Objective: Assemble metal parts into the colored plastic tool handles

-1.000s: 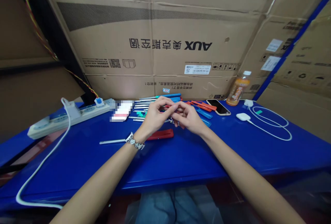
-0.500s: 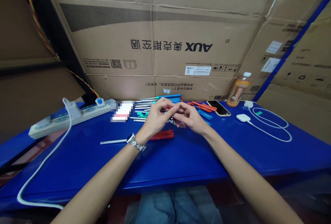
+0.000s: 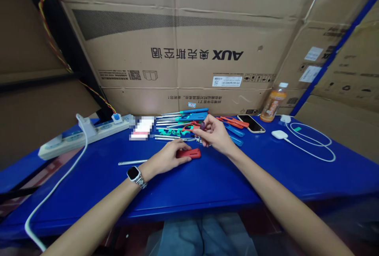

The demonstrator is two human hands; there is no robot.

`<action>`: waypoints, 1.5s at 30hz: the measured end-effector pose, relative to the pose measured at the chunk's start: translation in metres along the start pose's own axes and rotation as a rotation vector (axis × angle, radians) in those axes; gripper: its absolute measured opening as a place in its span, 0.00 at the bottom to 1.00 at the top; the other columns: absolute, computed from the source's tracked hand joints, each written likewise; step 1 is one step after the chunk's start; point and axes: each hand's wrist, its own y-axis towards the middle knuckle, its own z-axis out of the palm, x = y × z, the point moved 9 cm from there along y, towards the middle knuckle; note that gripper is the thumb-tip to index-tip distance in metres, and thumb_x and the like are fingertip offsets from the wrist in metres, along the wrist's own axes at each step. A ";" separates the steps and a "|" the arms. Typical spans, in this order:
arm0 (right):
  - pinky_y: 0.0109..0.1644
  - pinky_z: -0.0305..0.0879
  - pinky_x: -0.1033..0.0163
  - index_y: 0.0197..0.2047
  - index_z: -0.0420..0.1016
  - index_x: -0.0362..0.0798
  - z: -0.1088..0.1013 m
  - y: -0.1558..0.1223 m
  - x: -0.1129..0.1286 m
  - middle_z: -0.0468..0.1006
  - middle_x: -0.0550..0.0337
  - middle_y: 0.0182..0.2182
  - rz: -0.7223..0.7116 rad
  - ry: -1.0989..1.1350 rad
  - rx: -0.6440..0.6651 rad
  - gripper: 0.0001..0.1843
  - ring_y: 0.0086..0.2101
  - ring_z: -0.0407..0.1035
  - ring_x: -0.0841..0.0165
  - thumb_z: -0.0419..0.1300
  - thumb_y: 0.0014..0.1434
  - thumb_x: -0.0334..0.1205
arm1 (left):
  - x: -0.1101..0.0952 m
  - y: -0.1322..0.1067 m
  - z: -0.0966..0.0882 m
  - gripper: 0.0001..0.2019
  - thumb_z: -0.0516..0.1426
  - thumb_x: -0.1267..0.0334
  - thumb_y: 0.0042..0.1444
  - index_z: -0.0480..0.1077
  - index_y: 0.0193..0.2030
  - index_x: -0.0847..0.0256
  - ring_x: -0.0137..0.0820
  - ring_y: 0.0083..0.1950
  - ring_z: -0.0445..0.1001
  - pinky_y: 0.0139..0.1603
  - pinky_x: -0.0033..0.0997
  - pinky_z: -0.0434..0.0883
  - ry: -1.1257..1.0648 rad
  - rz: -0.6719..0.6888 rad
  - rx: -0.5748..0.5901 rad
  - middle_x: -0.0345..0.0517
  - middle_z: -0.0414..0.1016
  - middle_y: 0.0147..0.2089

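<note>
My left hand (image 3: 168, 156) lies over the red handle (image 3: 194, 153) of a long-reach lighter and grips it against the table. The lighter's metal tube (image 3: 132, 162) sticks out to the left, beneath my wrist. In a pinch, my right hand (image 3: 216, 134) holds a small screwdriver by its dark purple handle (image 3: 202, 126). The thin shaft points down, close to the right end of the red handle; whether it touches cannot be made out. Behind my hands lie several more lighters with metal tubes and blue handles (image 3: 195, 117), along with small green parts (image 3: 173, 131).
Orange-red casings (image 3: 233, 122) and blue casings (image 3: 237, 139) lie right of my right hand. Further right are a phone (image 3: 251, 124), an orange drink bottle (image 3: 272, 104) and a white charger cable (image 3: 325, 159). A power strip (image 3: 100, 131) stands on the left. Cardboard (image 3: 192, 31) walls the back.
My hands have come apart. The left has moved down onto the red lighter handle. The right stays near its place, and the purple-handled screwdriver now shows in its fingers.
</note>
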 end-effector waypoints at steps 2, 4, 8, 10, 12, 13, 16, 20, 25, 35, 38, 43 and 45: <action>0.15 0.58 0.72 0.42 0.61 0.52 0.001 -0.002 0.001 0.73 0.70 0.23 -0.022 -0.016 -0.001 0.21 0.14 0.64 0.76 0.64 0.56 0.55 | 0.000 0.000 0.002 0.14 0.60 0.54 0.58 0.75 0.46 0.61 0.38 0.43 0.72 0.44 0.36 0.69 -0.005 0.002 -0.006 0.50 0.75 0.44; 0.16 0.60 0.72 0.49 0.65 0.51 0.005 -0.004 0.003 0.73 0.68 0.27 -0.034 -0.017 0.042 0.21 0.16 0.65 0.77 0.57 0.61 0.58 | 0.000 0.002 0.001 0.15 0.60 0.54 0.58 0.76 0.45 0.62 0.38 0.43 0.72 0.44 0.36 0.68 -0.012 0.007 -0.022 0.50 0.75 0.44; 0.16 0.60 0.72 0.43 0.71 0.48 0.006 -0.003 0.008 0.73 0.64 0.29 -0.024 -0.029 0.095 0.23 0.17 0.66 0.78 0.57 0.60 0.60 | 0.002 0.002 0.002 0.15 0.61 0.54 0.57 0.76 0.46 0.62 0.38 0.40 0.72 0.42 0.35 0.68 -0.019 0.011 -0.025 0.49 0.75 0.42; 0.14 0.57 0.72 0.37 0.70 0.47 0.000 -0.001 0.011 0.74 0.65 0.25 -0.019 -0.038 0.051 0.22 0.14 0.63 0.78 0.62 0.57 0.60 | 0.003 0.001 0.002 0.15 0.61 0.55 0.57 0.75 0.46 0.62 0.37 0.40 0.72 0.42 0.35 0.69 -0.019 0.014 -0.030 0.49 0.75 0.42; 0.13 0.55 0.72 0.31 0.66 0.48 -0.004 0.001 0.011 0.74 0.65 0.22 -0.001 -0.027 0.004 0.23 0.13 0.61 0.78 0.66 0.53 0.59 | 0.004 0.001 0.003 0.14 0.61 0.56 0.57 0.75 0.46 0.61 0.37 0.40 0.72 0.42 0.35 0.69 -0.019 0.019 -0.039 0.49 0.75 0.42; 0.13 0.54 0.72 0.29 0.63 0.48 -0.005 0.001 0.010 0.75 0.66 0.21 0.012 -0.013 -0.011 0.24 0.13 0.61 0.78 0.67 0.51 0.58 | 0.004 0.001 0.003 0.14 0.62 0.56 0.57 0.75 0.46 0.61 0.37 0.41 0.72 0.42 0.35 0.69 -0.020 0.021 -0.045 0.49 0.75 0.43; 0.12 0.54 0.72 0.27 0.56 0.50 -0.002 0.004 0.004 0.75 0.67 0.18 0.047 0.054 -0.026 0.28 0.12 0.62 0.76 0.71 0.47 0.55 | 0.005 0.001 0.003 0.14 0.63 0.56 0.56 0.76 0.45 0.60 0.37 0.41 0.73 0.43 0.35 0.70 -0.027 0.028 -0.056 0.49 0.75 0.43; 0.12 0.53 0.72 0.30 0.55 0.50 0.003 0.004 0.000 0.79 0.64 0.24 0.024 0.117 -0.034 0.28 0.11 0.62 0.78 0.71 0.48 0.54 | 0.005 0.001 0.003 0.14 0.62 0.56 0.56 0.76 0.45 0.61 0.38 0.41 0.73 0.42 0.35 0.70 -0.023 0.015 -0.055 0.49 0.75 0.43; 0.15 0.59 0.72 0.43 0.71 0.47 0.004 -0.001 0.005 0.77 0.64 0.29 0.002 0.090 0.052 0.23 0.15 0.65 0.79 0.62 0.56 0.58 | 0.007 0.001 0.003 0.15 0.62 0.55 0.56 0.76 0.46 0.62 0.39 0.42 0.73 0.44 0.37 0.69 -0.021 0.000 -0.050 0.51 0.75 0.43; 0.14 0.56 0.70 0.27 0.63 0.49 -0.006 0.002 0.006 0.70 0.68 0.15 0.001 0.024 -0.076 0.25 0.12 0.62 0.75 0.71 0.47 0.56 | 0.006 0.001 0.004 0.14 0.62 0.55 0.56 0.76 0.46 0.61 0.38 0.42 0.73 0.44 0.37 0.70 -0.049 0.026 -0.063 0.50 0.75 0.43; 0.14 0.55 0.71 0.27 0.58 0.50 -0.011 0.001 0.008 0.69 0.70 0.14 -0.041 0.005 -0.167 0.27 0.12 0.61 0.75 0.72 0.45 0.55 | 0.005 0.000 0.004 0.15 0.62 0.55 0.57 0.76 0.47 0.61 0.39 0.43 0.73 0.46 0.39 0.70 -0.034 0.017 -0.048 0.50 0.75 0.44; 0.16 0.57 0.70 0.31 0.66 0.48 -0.033 0.000 0.020 0.77 0.62 0.23 -0.110 -0.059 -0.267 0.21 0.14 0.63 0.77 0.66 0.53 0.57 | 0.002 -0.006 -0.008 0.25 0.65 0.51 0.52 0.72 0.56 0.56 0.45 0.56 0.70 0.59 0.45 0.66 0.062 0.021 -0.006 0.52 0.69 0.55; 0.16 0.57 0.69 0.32 0.69 0.47 -0.042 -0.002 0.018 0.78 0.61 0.25 -0.085 -0.129 -0.268 0.21 0.14 0.62 0.77 0.64 0.55 0.57 | 0.005 -0.011 -0.017 0.27 0.65 0.49 0.51 0.71 0.57 0.54 0.46 0.57 0.69 0.59 0.46 0.66 0.144 -0.001 0.008 0.51 0.69 0.56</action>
